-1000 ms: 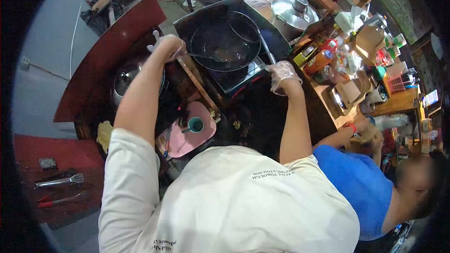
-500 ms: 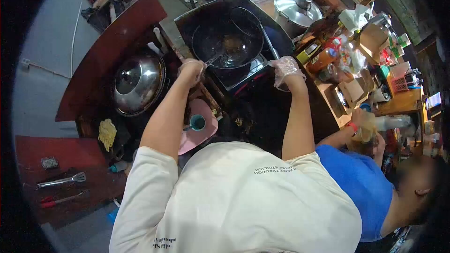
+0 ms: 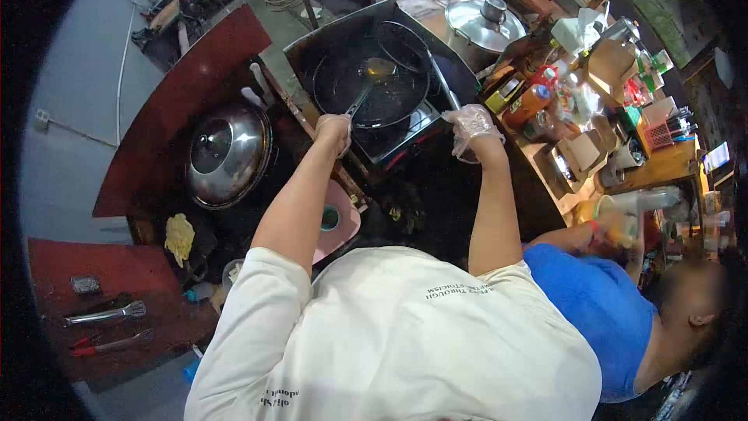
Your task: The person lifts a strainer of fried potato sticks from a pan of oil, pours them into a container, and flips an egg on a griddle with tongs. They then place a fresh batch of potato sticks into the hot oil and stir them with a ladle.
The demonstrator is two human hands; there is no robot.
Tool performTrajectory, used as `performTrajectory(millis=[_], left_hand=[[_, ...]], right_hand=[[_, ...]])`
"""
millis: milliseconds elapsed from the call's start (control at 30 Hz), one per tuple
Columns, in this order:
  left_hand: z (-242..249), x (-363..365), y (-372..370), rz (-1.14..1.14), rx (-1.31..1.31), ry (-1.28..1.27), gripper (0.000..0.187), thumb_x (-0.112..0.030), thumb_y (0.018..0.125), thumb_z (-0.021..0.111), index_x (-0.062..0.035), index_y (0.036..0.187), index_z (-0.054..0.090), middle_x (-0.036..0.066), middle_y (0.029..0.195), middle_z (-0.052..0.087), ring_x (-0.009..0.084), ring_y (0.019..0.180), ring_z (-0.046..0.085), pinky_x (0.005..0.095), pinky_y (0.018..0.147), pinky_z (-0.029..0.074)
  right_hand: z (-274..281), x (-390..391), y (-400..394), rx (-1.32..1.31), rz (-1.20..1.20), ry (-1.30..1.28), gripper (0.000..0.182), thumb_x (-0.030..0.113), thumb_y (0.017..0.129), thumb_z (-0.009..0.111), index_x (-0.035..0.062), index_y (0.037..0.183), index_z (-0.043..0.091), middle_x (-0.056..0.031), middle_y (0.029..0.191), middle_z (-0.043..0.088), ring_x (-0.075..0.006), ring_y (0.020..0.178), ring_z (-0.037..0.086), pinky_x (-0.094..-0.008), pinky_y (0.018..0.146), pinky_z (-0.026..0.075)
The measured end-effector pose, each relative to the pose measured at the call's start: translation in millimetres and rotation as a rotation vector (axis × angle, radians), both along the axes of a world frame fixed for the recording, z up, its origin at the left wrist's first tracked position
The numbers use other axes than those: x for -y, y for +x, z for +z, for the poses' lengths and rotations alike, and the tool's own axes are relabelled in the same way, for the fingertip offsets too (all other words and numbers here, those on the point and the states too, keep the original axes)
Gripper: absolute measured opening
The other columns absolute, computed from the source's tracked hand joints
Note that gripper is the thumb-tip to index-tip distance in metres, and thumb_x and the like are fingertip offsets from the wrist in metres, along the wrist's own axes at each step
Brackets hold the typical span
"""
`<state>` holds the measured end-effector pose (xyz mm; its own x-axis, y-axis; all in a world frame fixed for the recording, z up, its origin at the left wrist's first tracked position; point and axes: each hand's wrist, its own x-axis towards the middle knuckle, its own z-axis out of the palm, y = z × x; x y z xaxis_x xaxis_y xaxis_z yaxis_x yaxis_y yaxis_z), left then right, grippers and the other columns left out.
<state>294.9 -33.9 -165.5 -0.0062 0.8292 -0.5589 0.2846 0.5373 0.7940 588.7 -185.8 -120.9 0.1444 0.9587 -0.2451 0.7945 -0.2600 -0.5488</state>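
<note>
A dark wok with liquid in it sits on the stove at the top centre. My left hand, in a clear plastic glove, is closed round the handle of a ladle, whose bowl is over the wok's far part. In my gloved right hand is the long handle of a round strainer. The strainer is over the wok's far right side. Below my left forearm, a teal cup stands on a pink surface.
A lidded wok is at the left, with tongs on a red board below it. A lidded pot stands behind right. Bottles and boxes crowd the right counter, where a co-worker in blue handles a blurred container.
My left hand has moved slightly right, and the ladle's bowl now shows farther up in the wok. My right hand still holds the strainer. The co-worker's hands have moved down.
</note>
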Motion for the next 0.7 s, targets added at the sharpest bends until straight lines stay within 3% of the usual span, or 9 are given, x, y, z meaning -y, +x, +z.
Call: performTrajectory(millis=[67,167,200,233,333,467,500,600,700], left_hand=[[-54,-27,-9,-0.024,0.089,0.032,0.026,-0.014,0.085,0.065,-0.0028,0.064,0.057,0.007,0.056,0.049,0.0183,0.044,0.045,0.0351,0.039,0.030],[-206,-111,-38,-0.519,-0.140,0.309,0.022,-0.012,0.084,0.065,-0.0030,0.066,0.058,0.008,0.058,0.051,0.0201,0.046,0.048,0.0362,0.041,0.032],[-119,-63,-23,-0.168,0.112,0.102,0.019,-0.008,0.084,0.064,-0.0038,0.067,0.058,0.006,0.055,0.047,0.0189,0.044,0.044,0.0346,0.040,0.029],[-12,-6,-4,0.253,0.361,-0.023,0.016,-0.003,0.085,0.063,-0.0046,0.069,0.057,0.004,0.053,0.044,0.0178,0.042,0.041,0.0330,0.038,0.026],[-4,-5,-5,0.242,0.406,-0.081,0.020,-0.004,0.082,0.056,-0.0079,0.063,0.051,0.006,0.057,0.047,0.0193,0.046,0.046,0.0372,0.042,0.035],[-41,-25,-11,0.334,0.566,-0.179,0.013,-0.005,0.087,0.061,-0.0059,0.074,0.059,0.003,0.054,0.043,0.0159,0.040,0.036,0.0321,0.037,0.027],[-20,-13,-6,0.273,0.424,-0.083,0.015,-0.004,0.087,0.060,-0.0050,0.073,0.057,0.003,0.053,0.043,0.0158,0.039,0.036,0.0311,0.037,0.026],[-8,-6,-2,0.301,0.461,-0.120,0.015,0.002,0.083,0.050,-0.0065,0.071,0.053,0.006,0.059,0.043,0.0179,0.041,0.038,0.0335,0.037,0.028],[-13,-6,-3,0.319,0.523,-0.105,0.017,0.002,0.084,0.053,-0.0060,0.069,0.051,0.006,0.058,0.043,0.0175,0.040,0.036,0.0336,0.037,0.027]], right_hand=[[-1,1,1,-0.001,-0.015,-0.019,0.055,0.023,0.051,0.087,0.0137,0.101,0.067,-0.0121,0.090,0.068,-0.0310,0.092,0.064,-0.0408,0.085,0.051],[-10,6,2,-0.023,-0.019,0.065,0.059,0.022,0.054,0.086,0.0160,0.109,0.066,-0.0126,0.091,0.068,-0.0309,0.093,0.064,-0.0407,0.086,0.051],[-15,8,2,-0.033,-0.023,0.099,0.060,0.022,0.055,0.086,0.0166,0.111,0.066,-0.0127,0.091,0.068,-0.0309,0.093,0.064,-0.0407,0.087,0.050],[-21,8,3,-0.143,-0.025,0.278,0.031,0.022,0.066,0.077,0.0100,0.088,0.059,-0.0098,0.073,0.059,-0.0270,0.069,0.058,-0.0392,0.065,0.048],[-13,10,-2,-0.315,-0.022,0.462,0.029,0.023,0.077,0.070,0.0023,0.066,0.054,-0.0083,0.057,0.050,-0.0241,0.043,0.052,-0.0389,0.043,0.046],[-6,5,-4,-0.433,-0.190,0.169,0.029,0.025,0.076,0.071,0.0024,0.069,0.055,-0.0100,0.058,0.051,-0.0280,0.044,0.054,-0.0441,0.041,0.047],[-7,1,-2,-0.340,-0.229,0.027,0.030,0.025,0.064,0.077,0.0083,0.083,0.061,-0.0106,0.069,0.059,-0.0288,0.065,0.059,-0.0429,0.059,0.050],[-18,0,1,-0.295,-0.292,-0.068,0.045,0.025,0.056,0.083,0.0143,0.097,0.068,-0.0121,0.080,0.067,-0.0304,0.084,0.065,-0.0420,0.078,0.052],[8,14,-12,-0.253,-0.224,0.112,0.039,0.025,0.062,0.080,0.0118,0.096,0.067,-0.0132,0.081,0.066,-0.0307,0.083,0.065,-0.0422,0.078,0.052]])
